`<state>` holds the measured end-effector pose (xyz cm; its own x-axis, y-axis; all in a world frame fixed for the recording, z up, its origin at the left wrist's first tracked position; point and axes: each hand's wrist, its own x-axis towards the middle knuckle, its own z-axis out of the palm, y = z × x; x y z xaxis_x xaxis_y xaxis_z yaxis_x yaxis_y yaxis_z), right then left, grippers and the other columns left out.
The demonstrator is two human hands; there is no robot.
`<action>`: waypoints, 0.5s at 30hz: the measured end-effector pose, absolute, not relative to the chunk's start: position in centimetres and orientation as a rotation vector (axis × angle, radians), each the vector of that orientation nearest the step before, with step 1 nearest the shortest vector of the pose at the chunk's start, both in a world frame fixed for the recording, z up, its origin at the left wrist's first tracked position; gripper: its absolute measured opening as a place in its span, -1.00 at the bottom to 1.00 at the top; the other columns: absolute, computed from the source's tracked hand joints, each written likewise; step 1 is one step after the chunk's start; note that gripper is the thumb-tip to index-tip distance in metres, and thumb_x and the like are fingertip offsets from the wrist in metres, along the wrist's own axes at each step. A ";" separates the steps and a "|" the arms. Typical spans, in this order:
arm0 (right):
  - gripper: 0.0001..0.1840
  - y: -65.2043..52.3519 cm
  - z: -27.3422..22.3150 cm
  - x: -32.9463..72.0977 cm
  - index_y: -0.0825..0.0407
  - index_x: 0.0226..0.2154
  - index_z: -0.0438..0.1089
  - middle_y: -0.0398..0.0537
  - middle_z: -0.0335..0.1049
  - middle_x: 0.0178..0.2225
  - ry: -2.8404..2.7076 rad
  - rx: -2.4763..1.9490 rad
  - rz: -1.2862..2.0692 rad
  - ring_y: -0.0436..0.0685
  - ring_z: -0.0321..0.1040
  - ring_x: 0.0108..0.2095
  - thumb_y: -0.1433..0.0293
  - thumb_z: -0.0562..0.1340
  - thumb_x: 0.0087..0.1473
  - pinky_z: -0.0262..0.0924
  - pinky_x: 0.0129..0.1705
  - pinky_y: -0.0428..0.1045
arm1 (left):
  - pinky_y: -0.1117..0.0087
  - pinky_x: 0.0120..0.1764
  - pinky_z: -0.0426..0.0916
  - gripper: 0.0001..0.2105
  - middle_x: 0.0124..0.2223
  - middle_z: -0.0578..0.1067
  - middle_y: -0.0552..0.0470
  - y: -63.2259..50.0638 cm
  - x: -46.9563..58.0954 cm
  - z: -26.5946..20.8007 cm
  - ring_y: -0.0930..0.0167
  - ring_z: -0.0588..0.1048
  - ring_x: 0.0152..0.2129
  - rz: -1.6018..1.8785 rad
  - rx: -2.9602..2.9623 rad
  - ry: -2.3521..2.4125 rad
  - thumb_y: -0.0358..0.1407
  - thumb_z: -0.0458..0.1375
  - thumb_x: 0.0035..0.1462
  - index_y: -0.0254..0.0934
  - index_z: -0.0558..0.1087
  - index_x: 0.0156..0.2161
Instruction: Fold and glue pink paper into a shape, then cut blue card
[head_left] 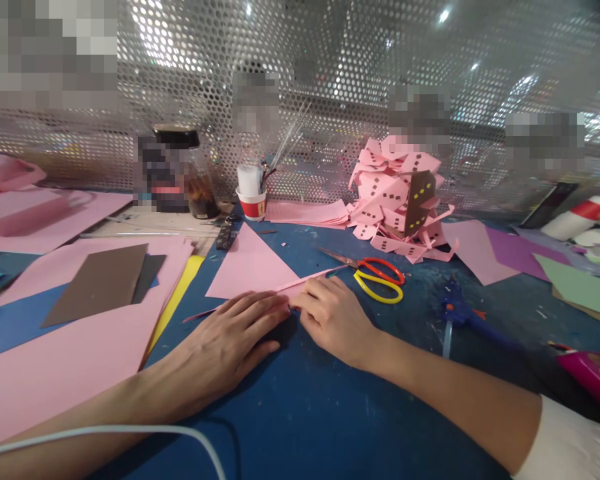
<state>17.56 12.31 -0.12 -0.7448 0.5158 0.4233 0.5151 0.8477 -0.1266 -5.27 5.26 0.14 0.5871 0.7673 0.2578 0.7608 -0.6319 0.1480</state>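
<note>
A narrow folded pink paper point(294, 287) is held down on the blue surface point(300, 420) by both hands, directly under and just beyond the fingertips. The left hand point(245, 330) is laid palm down, with its fingers stretched out close together over the near edge of the paper and its thumb set a little apart on the surface. The right hand point(334, 317) is curled, its fingertips pressed down on the paper just beside the left fingertips; whether the edge is pinched between thumb and forefinger cannot be told, since the contact is hidden by the fingers. Beyond the knuckles, the paper's upper edge is seen slanting up to the right, its tip reaching the scissors point(380, 279), whose red and yellow handles are turned to the right. A pink triangle point(253, 263) is spread flat behind the left hand; whether it is joined to the folded part cannot be made out. To the left of that hand, large pink sheets point(105, 360) are overlapped by a brown sheet point(97, 280), and a yellow sheet point(177, 303) is partly covered by them. A blue glue gun point(463, 312) is placed to the right, beyond the right forearm. Farther back, a red and white cup point(253, 207) and a layered pink paper model point(393, 207) marked with dark squares are stood near the perforated metal panel point(325, 147).
</note>
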 end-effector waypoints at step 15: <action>-0.79 12.4 -0.5 18.3 0.02 -0.26 0.41 -0.07 0.46 -0.26 -2.505 -0.721 0.079 0.13 0.34 -0.18 0.58 0.12 0.22 0.11 -0.12 0.06 | 0.11 0.28 0.26 -0.58 0.33 0.33 -0.04 5.1 -5.5 -0.1 0.24 0.27 0.27 0.417 2.797 1.350 -0.16 0.02 0.42 -0.16 0.26 0.31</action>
